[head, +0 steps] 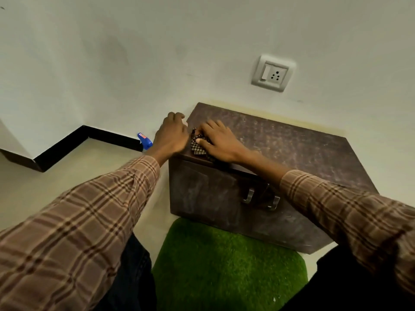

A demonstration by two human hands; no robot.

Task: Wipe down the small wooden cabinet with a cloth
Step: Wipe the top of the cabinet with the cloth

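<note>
A small dark brown wooden cabinet [292, 149] stands against the wall, its top dusty and its two front doors fitted with metal handles. My right hand [219, 141] presses a dark checked cloth [197, 147] flat on the top's near left corner. Most of the cloth is hidden under the palm and fingers. My left hand [171, 134] curls over the cabinet's upper left edge, right beside the cloth.
A blue spray bottle [144, 141] stands on the floor left of the cabinet, partly behind my left wrist. A green grass-like mat [224, 265] lies in front of the cabinet. A wall socket [272, 72] sits above it. Black skirting runs along the wall at left.
</note>
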